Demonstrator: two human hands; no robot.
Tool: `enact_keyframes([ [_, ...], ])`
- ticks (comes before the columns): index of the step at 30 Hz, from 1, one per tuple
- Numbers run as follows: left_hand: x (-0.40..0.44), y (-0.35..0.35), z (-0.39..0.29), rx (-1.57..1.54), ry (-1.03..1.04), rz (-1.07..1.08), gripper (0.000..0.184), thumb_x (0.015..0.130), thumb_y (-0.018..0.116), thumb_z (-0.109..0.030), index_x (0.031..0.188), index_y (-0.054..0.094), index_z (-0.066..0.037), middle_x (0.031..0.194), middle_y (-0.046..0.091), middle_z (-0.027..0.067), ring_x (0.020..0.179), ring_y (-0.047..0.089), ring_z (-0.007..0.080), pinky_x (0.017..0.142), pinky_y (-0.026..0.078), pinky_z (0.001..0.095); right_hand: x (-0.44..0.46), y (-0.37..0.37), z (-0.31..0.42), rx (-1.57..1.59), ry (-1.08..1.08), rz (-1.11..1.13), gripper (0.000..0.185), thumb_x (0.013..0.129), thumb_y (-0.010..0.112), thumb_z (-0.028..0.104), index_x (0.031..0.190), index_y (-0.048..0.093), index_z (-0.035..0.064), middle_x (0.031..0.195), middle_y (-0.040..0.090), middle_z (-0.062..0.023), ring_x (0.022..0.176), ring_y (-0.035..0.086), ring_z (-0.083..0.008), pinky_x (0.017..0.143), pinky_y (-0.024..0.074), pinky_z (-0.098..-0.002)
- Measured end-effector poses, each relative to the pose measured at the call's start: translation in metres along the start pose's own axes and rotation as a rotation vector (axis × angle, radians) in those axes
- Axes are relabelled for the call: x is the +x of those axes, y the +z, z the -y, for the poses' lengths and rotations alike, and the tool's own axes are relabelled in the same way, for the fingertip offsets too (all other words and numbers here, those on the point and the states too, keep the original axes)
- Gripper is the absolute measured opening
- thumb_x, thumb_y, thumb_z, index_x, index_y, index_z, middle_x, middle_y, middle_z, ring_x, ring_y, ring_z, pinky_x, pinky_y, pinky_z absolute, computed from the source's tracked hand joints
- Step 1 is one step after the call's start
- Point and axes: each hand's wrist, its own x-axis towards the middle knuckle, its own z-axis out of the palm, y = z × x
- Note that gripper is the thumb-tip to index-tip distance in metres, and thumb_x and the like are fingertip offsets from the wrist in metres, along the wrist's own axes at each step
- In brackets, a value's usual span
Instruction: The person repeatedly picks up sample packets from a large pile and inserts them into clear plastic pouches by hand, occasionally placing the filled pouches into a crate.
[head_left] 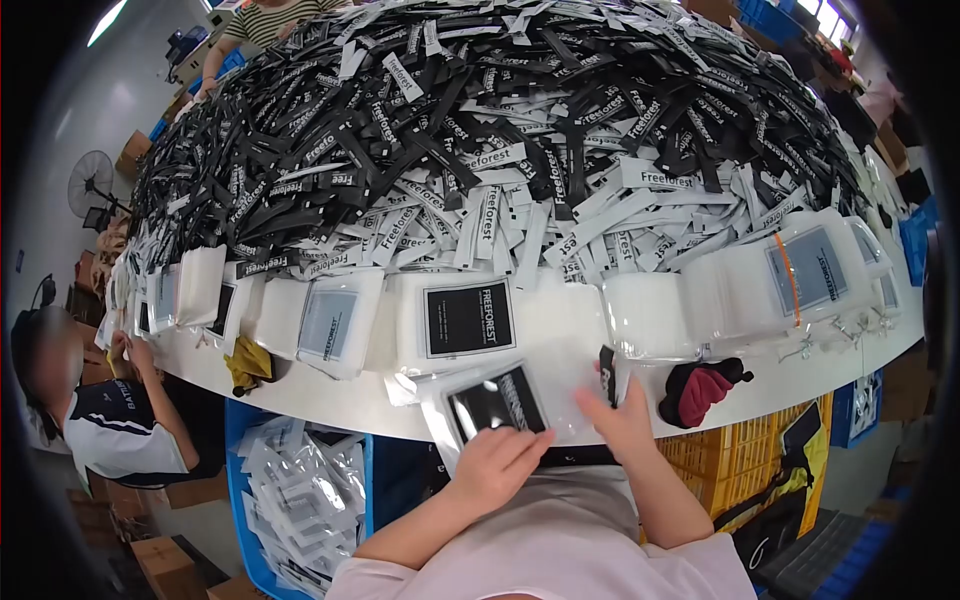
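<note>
My left hand (497, 467) is closed on the lower edge of a clear bag (440, 418) with a black FREEFOREST card inside, tilted at the table's front edge. My right hand (625, 415), fingers partly blurred, holds a small black sachet (607, 376) upright between thumb and fingers. Behind the hands lies a stack of clear bags with a black FREEFOREST label (468, 318). More stacked clear bags (648, 318) lie to its right. A huge heap of black and white Freeforest sachets (480, 170) covers the table beyond.
A blue bin (236, 470) of filled bags stands below the table, left; a yellow crate (700, 460) stands right. Dark red cloth (700, 390) and yellow cloth (246, 366) lie near the table's edge (400, 418). One person (120, 420) works at left, another (270, 22) at the far side.
</note>
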Motion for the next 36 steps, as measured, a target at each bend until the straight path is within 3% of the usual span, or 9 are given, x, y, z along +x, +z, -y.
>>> enact_keyframes([
  [2,-0.006,0.001,0.004,-0.014,0.018,0.014,0.058,0.062,0.071,-0.018,0.115,0.053,-0.004,0.105,0.053,0.0119,0.092,0.051,0.0246,0.076,0.042,0.0348,-0.008,0.011,0.013,-0.014,0.027,0.076,0.034,0.075,0.07,0.016,0.098,0.057,-0.0055,0.081,0.062,-0.0081,0.08,0.056,-0.0115,0.074,0.0447,-0.0248],
  [6,0.014,-0.008,0.003,0.094,-0.182,-0.137,0.094,0.056,0.077,-0.031,0.133,0.028,-0.005,0.123,0.038,0.0216,0.106,0.043,0.0393,0.096,0.029,0.054,-0.031,0.027,0.035,-0.273,-0.101,0.354,0.023,0.071,0.073,0.013,0.082,0.06,-0.0026,0.072,0.061,-0.0022,0.067,0.053,-0.0071,0.06,0.0452,-0.0241],
  [10,0.014,-0.016,0.013,-0.194,-0.093,0.059,0.085,0.061,0.075,-0.023,0.132,0.032,-0.004,0.116,0.045,0.0191,0.1,0.047,0.0351,0.084,0.037,0.0474,-0.026,0.025,0.028,-0.214,0.026,0.485,0.021,0.069,0.074,0.012,0.073,0.057,-0.0004,0.061,0.056,-0.001,0.058,0.046,-0.004,0.05,0.0389,-0.0205],
  [13,0.002,-0.027,0.0,-0.612,-0.333,0.175,0.083,0.059,0.074,-0.018,0.13,0.035,-0.004,0.112,0.047,0.0168,0.096,0.049,0.0312,0.076,0.041,0.0395,-0.027,0.021,0.03,-0.253,-0.103,0.528,0.02,0.071,0.073,0.012,0.07,0.057,0.0008,0.058,0.053,-0.0021,0.057,0.045,-0.0037,0.049,0.0378,-0.0206],
  [20,0.009,-0.041,0.012,-0.34,-0.422,0.081,0.076,0.059,0.072,-0.015,0.127,0.041,-0.002,0.109,0.048,0.0154,0.097,0.049,0.0299,0.085,0.041,0.0347,-0.005,0.018,0.037,-0.498,-0.355,0.675,0.023,0.077,0.067,0.023,0.084,0.058,0.0032,0.065,0.056,-0.0092,0.055,0.055,-0.0152,0.05,0.0415,-0.0265],
  [25,0.012,-0.035,0.007,-0.066,-0.379,0.029,0.093,0.055,0.076,-0.021,0.13,0.029,0.005,0.115,0.035,0.0191,0.102,0.039,0.0331,0.086,0.037,0.0382,0.011,0.019,0.07,0.918,-0.241,0.408,0.011,0.087,0.053,0.015,0.083,0.048,0.006,0.07,0.051,-0.0064,0.061,0.05,-0.0169,0.056,0.0429,-0.0294],
  [26,0.012,-0.028,0.004,-0.075,-0.342,-0.062,0.095,0.052,0.077,-0.026,0.129,0.03,0.005,0.115,0.036,0.0186,0.102,0.038,0.0326,0.085,0.035,0.0389,0.007,0.029,0.074,0.97,-0.354,0.419,0.008,0.089,0.047,0.01,0.092,0.047,0.002,0.085,0.057,-0.0133,0.072,0.054,-0.0187,0.071,0.0463,-0.0348],
  [31,0.006,-0.007,0.016,0.092,-0.276,-0.176,0.102,0.044,0.079,-0.04,0.124,0.033,0.005,0.115,0.037,0.018,0.104,0.037,0.0316,0.083,0.029,0.04,-0.018,0.044,0.071,0.161,-0.393,0.781,0.021,0.089,0.04,0.004,0.107,0.051,-0.0009,0.117,0.054,-0.0145,0.1,0.055,-0.0188,0.102,0.0286,-0.0387],
  [36,0.005,-0.008,0.007,-0.233,-0.268,-0.174,0.111,0.044,0.077,-0.041,0.126,0.024,0.011,0.118,0.035,0.0213,0.106,0.035,0.035,0.088,0.028,0.0429,-0.012,0.033,0.082,-0.127,-0.345,0.853,0.041,0.084,0.051,0.004,0.124,0.045,0.0012,0.128,0.044,-0.0166,0.117,0.043,-0.0229,0.106,0.0148,-0.0389],
])
